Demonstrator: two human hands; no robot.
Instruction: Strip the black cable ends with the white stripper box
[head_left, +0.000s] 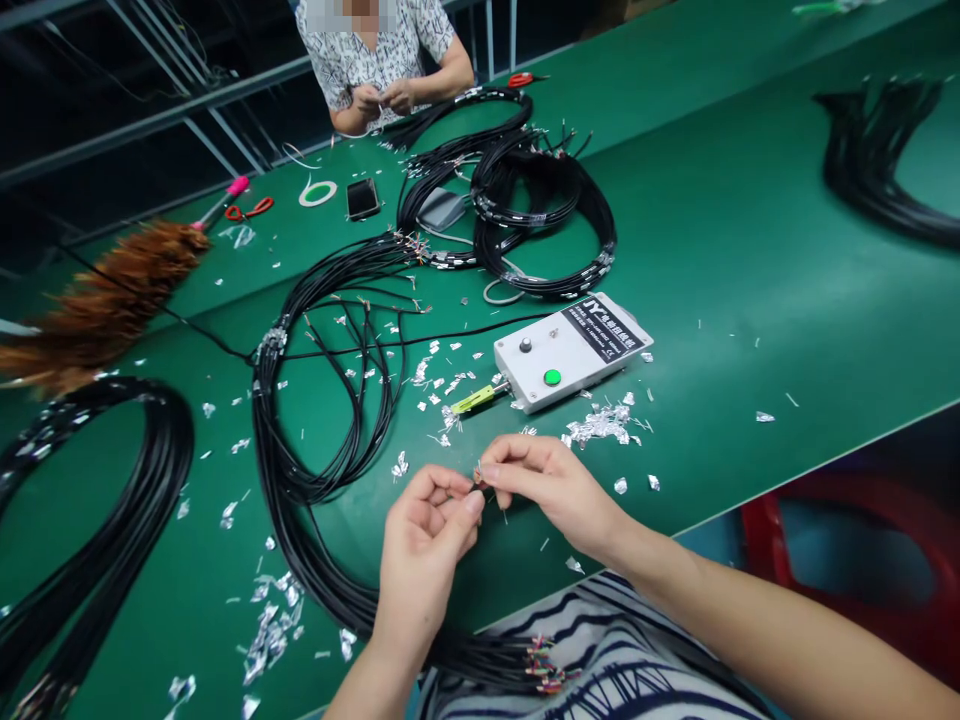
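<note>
My left hand [427, 540] and my right hand [551, 485] meet over the near edge of the green table [750, 250]. Both are closed in a pinch on the tip of a thin cable end [478, 477] with small coloured wires. A bundle of black cables [315, 420] loops across the table to my left, and its stripped coloured ends [544, 665] lie in my lap. Just beyond my hands stands a white control box [570, 350] with a green button and a probe on its left side.
Silver foil scraps [600, 425] litter the table. More black cable coils [525, 200] lie farther back, at the left edge [97, 530] and at far right [877, 160]. A feather duster [105, 300], red scissors [251, 210], tape ring, phone. A person [382, 60] works opposite. Red stool [847, 550].
</note>
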